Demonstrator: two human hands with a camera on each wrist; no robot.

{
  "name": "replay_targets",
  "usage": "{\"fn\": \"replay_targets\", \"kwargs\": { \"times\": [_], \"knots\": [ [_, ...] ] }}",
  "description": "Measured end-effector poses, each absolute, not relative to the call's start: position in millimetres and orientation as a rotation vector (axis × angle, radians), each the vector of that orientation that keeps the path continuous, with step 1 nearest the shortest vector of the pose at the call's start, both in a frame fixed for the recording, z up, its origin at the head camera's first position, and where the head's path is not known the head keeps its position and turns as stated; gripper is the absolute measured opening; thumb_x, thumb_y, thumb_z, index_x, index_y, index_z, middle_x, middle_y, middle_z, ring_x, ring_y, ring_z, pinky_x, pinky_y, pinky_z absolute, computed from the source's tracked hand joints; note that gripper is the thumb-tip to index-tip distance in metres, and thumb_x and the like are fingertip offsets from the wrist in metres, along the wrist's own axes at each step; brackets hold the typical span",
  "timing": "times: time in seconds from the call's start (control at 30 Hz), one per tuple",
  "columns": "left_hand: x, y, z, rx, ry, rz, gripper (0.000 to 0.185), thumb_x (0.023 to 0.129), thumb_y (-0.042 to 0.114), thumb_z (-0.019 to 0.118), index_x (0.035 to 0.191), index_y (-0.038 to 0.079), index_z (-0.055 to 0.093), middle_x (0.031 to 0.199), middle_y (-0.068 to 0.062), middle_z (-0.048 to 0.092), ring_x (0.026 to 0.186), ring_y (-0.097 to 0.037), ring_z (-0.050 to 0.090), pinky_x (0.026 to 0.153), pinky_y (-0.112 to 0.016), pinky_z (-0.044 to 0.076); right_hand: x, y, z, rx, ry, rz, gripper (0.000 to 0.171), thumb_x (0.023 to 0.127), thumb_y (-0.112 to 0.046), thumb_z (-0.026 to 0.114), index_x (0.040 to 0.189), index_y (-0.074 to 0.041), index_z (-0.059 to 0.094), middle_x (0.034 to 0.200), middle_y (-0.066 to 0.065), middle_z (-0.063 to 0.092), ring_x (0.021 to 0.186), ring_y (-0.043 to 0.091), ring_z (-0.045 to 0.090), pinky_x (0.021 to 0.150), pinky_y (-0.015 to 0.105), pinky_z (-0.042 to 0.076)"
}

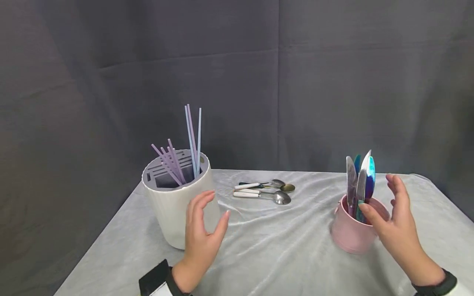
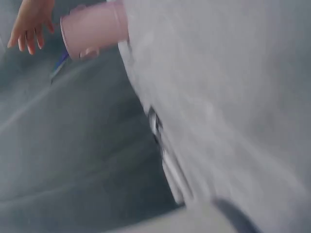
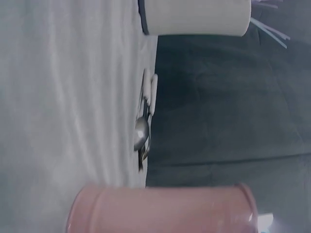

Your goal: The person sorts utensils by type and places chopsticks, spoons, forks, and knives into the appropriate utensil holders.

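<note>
Both hands stand apart from their containers, so the step in hand appears to be an approach. The left hand, fingers spread and relaxed, hovers just in front of the white holder at the near left of the worktop, holding nothing. The right hand, likewise spread, cups beside the pink cup at the near right; whether its thumb touches the rim cannot be told. The next move would likely call for closing a grip on a container wall or on one utensil.

The white holder is a tall ribbed cylinder with a slotted grey insert, carrying lilac and pale-blue chopsticks leaning upright. The pink cup is short and matte, holding knives with blades upward. Three white-handled spoons lie between the two containers, farther back.
</note>
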State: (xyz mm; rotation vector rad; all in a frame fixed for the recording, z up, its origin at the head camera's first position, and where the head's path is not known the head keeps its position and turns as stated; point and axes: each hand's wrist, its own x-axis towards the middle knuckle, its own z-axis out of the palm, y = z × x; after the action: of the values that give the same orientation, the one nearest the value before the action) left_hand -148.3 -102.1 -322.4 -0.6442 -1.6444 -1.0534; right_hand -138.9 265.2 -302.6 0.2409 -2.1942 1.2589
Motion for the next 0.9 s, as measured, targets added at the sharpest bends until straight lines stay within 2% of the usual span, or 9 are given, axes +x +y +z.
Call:
{"fn": "replay_targets", "kwargs": {
  "times": [0.13, 0.2, 0.3, 0.43, 0.53, 0.67, 0.77, 0.87, 0.9],
  "knots": [
    [-148, -127, -321, -0.541, -1.481, -1.0, 0.051, 0.092, 0.031, 0.066, 0.111, -0.015, 0.053, 0.115, -0.029, 0.053, 0.117, -0.026, 0.048, 0.101, -0.029, 0.034, -138, 257, -301, 0.343, -2.168, 1.312, 0.088, 0.09, 0.005, 0.061, 0.156, -0.011, 0.005, 0.157, 0.018, 0.013, 0.145, 0.03, 0.016, 0.11, 0.017, 0.017],
    [-150, -141, -320, -0.472, -1.464, -0.984, 0.059, 0.09, 0.036, 0.068, 0.113, -0.016, 0.051, 0.119, -0.031, 0.05, 0.122, -0.026, 0.044, 0.103, -0.031, 0.032, -138, 253, -301, 0.39, -2.162, 1.33, 0.089, 0.089, 0.009, 0.06, 0.156, -0.011, 0.007, 0.158, 0.017, 0.013, 0.144, 0.033, 0.018, 0.104, 0.012, 0.025],
    [-152, -158, -321, -0.363, -1.535, -0.996, 0.078, 0.086, 0.047, 0.069, 0.126, -0.015, 0.043, 0.132, -0.031, 0.042, 0.13, -0.031, 0.035, 0.108, -0.038, 0.026, -138, 245, -301, 0.451, -2.158, 1.32, 0.089, 0.087, 0.01, 0.061, 0.156, -0.011, 0.01, 0.158, 0.015, 0.015, 0.144, 0.028, 0.021, 0.102, 0.012, 0.027],
    [-154, -171, -322, -0.203, -1.767, -1.097, 0.113, 0.077, 0.067, 0.067, 0.148, -0.007, 0.019, 0.153, -0.026, 0.02, 0.142, -0.037, 0.016, 0.113, -0.053, 0.013, -140, 234, -303, 0.541, -2.128, 1.269, 0.09, 0.082, 0.013, 0.064, 0.155, -0.006, 0.015, 0.157, 0.017, 0.02, 0.142, 0.011, 0.021, 0.106, 0.01, 0.02],
    [-157, -176, -324, -0.114, -1.918, -1.176, 0.132, 0.068, 0.076, 0.066, 0.153, -0.002, 0.003, 0.158, -0.023, 0.007, 0.145, -0.037, 0.006, 0.113, -0.058, 0.007, -142, 225, -306, 0.592, -2.117, 1.284, 0.091, 0.079, 0.016, 0.063, 0.154, -0.003, 0.015, 0.157, 0.01, 0.021, 0.142, 0.007, 0.019, 0.107, 0.011, 0.019],
    [-163, -181, -329, -0.074, -1.984, -1.235, 0.141, 0.063, 0.076, 0.07, 0.152, -0.003, -0.005, 0.159, -0.024, -0.001, 0.146, -0.036, 0.002, 0.114, -0.056, 0.007, -147, 212, -313, 0.626, -2.126, 1.304, 0.092, 0.077, 0.016, 0.065, 0.154, -0.003, 0.018, 0.156, 0.007, 0.025, 0.14, 0.003, 0.021, 0.106, 0.01, 0.02],
    [-166, -184, -332, -0.07, -1.985, -1.263, 0.143, 0.061, 0.073, 0.075, 0.152, -0.002, -0.007, 0.159, -0.024, -0.003, 0.146, -0.034, 0.002, 0.115, -0.052, 0.008, -154, 202, -320, 0.637, -2.148, 1.283, 0.09, 0.077, 0.012, 0.069, 0.152, -0.001, 0.021, 0.153, 0.017, 0.029, 0.139, 0.005, 0.024, 0.103, 0.007, 0.021],
    [-169, -186, -334, -0.075, -1.975, -1.278, 0.144, 0.06, 0.069, 0.078, 0.152, -0.001, -0.008, 0.159, -0.024, -0.003, 0.146, -0.032, 0.002, 0.115, -0.05, 0.009, -162, 189, -327, 0.635, -2.196, 1.274, 0.084, 0.079, 0.007, 0.071, 0.15, 0.002, 0.025, 0.149, 0.024, 0.032, 0.138, 0.022, 0.029, 0.101, 0.01, 0.023],
    [-170, -187, -335, -0.075, -1.967, -1.277, 0.145, 0.059, 0.07, 0.078, 0.152, -0.001, -0.008, 0.159, -0.024, -0.002, 0.146, -0.032, 0.003, 0.115, -0.05, 0.009, -165, 184, -329, 0.635, -2.217, 1.272, 0.081, 0.08, 0.005, 0.071, 0.149, 0.003, 0.027, 0.149, 0.025, 0.033, 0.137, 0.028, 0.031, 0.104, 0.017, 0.026]
  ]
}}
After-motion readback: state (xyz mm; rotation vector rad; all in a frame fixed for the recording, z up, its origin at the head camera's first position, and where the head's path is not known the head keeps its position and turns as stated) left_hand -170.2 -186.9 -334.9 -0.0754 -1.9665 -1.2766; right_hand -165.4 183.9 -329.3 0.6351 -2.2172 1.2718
